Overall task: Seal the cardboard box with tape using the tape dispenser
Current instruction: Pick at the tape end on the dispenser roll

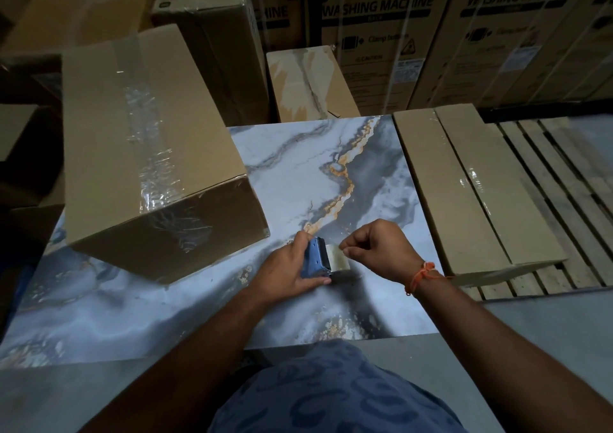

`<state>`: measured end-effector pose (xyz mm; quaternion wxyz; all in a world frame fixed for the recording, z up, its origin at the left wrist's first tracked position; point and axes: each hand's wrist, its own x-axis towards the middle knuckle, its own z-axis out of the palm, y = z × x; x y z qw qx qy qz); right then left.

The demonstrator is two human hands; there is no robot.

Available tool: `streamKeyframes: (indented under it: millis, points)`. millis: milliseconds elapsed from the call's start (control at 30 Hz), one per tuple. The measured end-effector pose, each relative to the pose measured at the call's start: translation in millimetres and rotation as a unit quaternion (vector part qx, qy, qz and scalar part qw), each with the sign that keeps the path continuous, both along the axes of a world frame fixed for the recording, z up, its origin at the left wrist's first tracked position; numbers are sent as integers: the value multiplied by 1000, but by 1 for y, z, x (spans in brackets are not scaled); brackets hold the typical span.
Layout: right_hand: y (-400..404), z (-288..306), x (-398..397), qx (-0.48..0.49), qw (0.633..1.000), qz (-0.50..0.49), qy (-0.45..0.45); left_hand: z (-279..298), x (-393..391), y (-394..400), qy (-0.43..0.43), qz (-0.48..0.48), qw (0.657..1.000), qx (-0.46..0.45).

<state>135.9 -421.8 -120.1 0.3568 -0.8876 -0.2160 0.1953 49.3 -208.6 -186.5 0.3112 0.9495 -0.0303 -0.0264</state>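
A: Entry, left side first. What stood there?

B: A big cardboard box [146, 154] sat on the left part of the marble-patterned table [292, 174], turned at an angle. Clear tape [156, 154] already ran along its top seam and down the near face, wrinkled in places.

A: And the hands?

B: Both were over the table, just beside the box's near right corner but not touching it. The left hand [288, 267] gripped the blue tape dispenser [316, 258], fingers curled over its far edge and thumb pressed along the near side.

A: The roll?

B: A pale tape roll [338, 260] sat in the dispenser, facing the right hand [374, 250]. That hand's thumb and forefinger were pinched together at the top of the roll, apparently on the tape's loose end; the other fingers were curled in. I could not tell whether any tape had lifted off.

A: Anything on the wrist?

B: An orange thread [423, 275] was tied around the right wrist.

A: Further right?

B: Two long flat cartons [471, 187] lay side by side at the table's right edge, a clear strip across them. They rested on a wooden pallet [557, 174].

A: Behind?

B: Stacked cartons, several printed "WASHING MACHINE" [378, 6]. The room was dim.
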Motion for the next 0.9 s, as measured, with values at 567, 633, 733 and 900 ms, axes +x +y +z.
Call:
streamKeyframes:
  millis: [567, 633, 733, 900]
  points:
    - [2, -15, 8, 43, 996, -53, 52, 5, 12, 24, 31, -9, 999, 25]
    - [2, -14, 8, 43, 996, -54, 53, 4, 13, 21, 33, -1, 999, 15]
    - [4, -12, 10, 57, 994, -68, 57, 6, 14, 17, 34, -1, 999, 5]
    - [8, -9, 8, 55, 994, -89, 17, 5, 14, 15, 33, -9, 999, -12]
